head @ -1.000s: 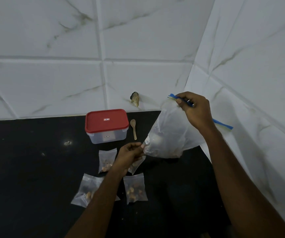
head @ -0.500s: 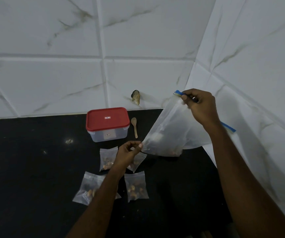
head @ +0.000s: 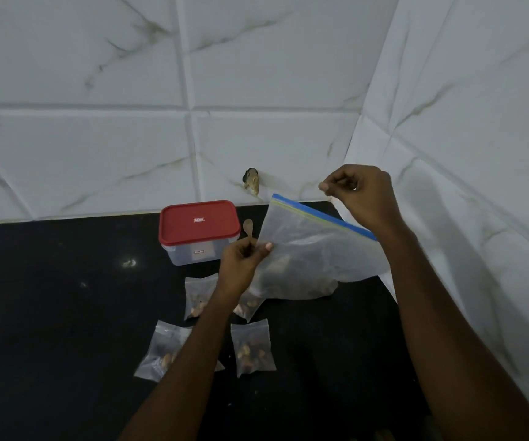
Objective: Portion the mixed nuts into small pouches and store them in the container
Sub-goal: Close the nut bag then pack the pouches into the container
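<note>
A large clear zip bag (head: 314, 253) with a blue seal strip and nuts at its bottom stands tilted on the black counter (head: 50, 313). My left hand (head: 244, 262) pinches its left edge. Just above the seal hovers my right hand (head: 361, 195), fingers curled, with nothing visible in them; its wrist hides the strip's right end. Several small filled pouches lie in front: one (head: 199, 297) and another (head: 248, 307) partly under my left arm, one (head: 161, 351) at front left, one (head: 252, 346) at front middle. The clear container (head: 197, 230) with a red lid stands shut behind them.
A small wooden spoon (head: 247, 229) lies between the container and the big bag. White marble-look tile walls meet in a corner at the back right. A dark chip (head: 251, 181) marks the back wall just above the counter.
My right hand has let go of the bag's blue seal and lifted above it. The bag has swung so its seal now faces me, and my left hand has moved up its left edge.
</note>
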The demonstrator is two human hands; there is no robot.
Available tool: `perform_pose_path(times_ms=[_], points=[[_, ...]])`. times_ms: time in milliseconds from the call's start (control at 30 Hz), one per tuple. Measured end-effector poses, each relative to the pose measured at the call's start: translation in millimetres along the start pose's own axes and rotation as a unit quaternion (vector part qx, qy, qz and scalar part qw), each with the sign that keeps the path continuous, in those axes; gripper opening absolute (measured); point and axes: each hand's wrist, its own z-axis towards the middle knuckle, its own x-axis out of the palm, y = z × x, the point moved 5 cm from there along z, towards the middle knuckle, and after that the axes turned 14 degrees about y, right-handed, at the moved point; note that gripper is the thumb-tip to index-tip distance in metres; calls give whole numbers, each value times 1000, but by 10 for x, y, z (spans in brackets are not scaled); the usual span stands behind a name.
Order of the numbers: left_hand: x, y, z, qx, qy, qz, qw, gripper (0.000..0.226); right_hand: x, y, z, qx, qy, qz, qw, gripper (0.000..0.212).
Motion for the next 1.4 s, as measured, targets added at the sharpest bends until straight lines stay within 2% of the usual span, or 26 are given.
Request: perform_pose_path(times_ms=[100, 200, 333, 367, 467, 533, 600, 667, 767, 833, 933, 1000, 1033, 1133, 1167, 1233, 1300, 1367, 1400], points=[[-23, -33, -42, -2, 2, -63, 998, 43, 14, -45, -97, -13, 2, -41, 999, 14], [-16, -139, -37, 12, -2, -96, 995, 52, -29, -116, -337, -11, -68, -60, 996, 21], [-53, -234, -7, 37, -15, -82, 996, 62, -99, -622, -725, 90, -184, -3, 979, 27], [-71, -237, -1, 37, -19, -76, 996, 58, -91, -764, -827, 120, -214, 35, 969, 35], [-101, -254, -13, 26, -32, -59, 997, 27, 4, -1084, -1028, 166, -283, 176, 928, 54], [-109, -232, -26, 23, -34, -61, 997, 26, 155, -1202, -1039, 177, -255, 262, 914, 51], [-114, -221, -34, 27, -36, -62, 997, 34, 363, -1306, -1031, 182, -195, 319, 909, 48], [-106, -221, -37, 35, -30, -65, 997, 43, 567, -1345, -1030, 183, -140, 345, 910, 47], [-100, -238, -65, 30, -26, -71, 997, 49, 784, -1388, -1010, 215, -65, 317, 921, 46], [-121, -242, -76, 29, -27, -70, 997, 44, 799, -1383, -1000, 229, -60, 297, 925, 41], [-231, -231, -84, 28, -58, -80, 995, 38, 692, -1396, -988, 212, -122, 322, 915, 8], [-324, -154, -79, 11, -78, -82, 994, 35, 639, -1397, -998, 200, -150, 334, 909, 16], [-350, -87, -78, -9, -76, -87, 993, 33, 660, -1427, -1008, 208, -138, 337, 908, 15], [-307, 54, -122, -101, -13, -58, 993, 62, 830, -1463, -1095, 249, -19, 316, 915, 25], [-296, 89, -131, -113, -3, -45, 993, 64, 861, -1474, -1127, 258, 3, 299, 919, 26], [-303, 56, -147, -98, -19, -19, 995, 59, 830, -1484, -1165, 261, -13, 275, 925, 28], [-326, -30, -151, -72, -41, -19, 996, 58, 761, -1462, -1162, 261, -62, 292, 918, 38], [-331, -73, -150, -48, -23, -24, 998, 59, 721, -1462, -1172, 250, -115, 351, 895, 50], [-320, -67, -156, -48, 14, -14, 999, 60, 731, -1468, -1190, 238, -119, 378, 887, 56]])
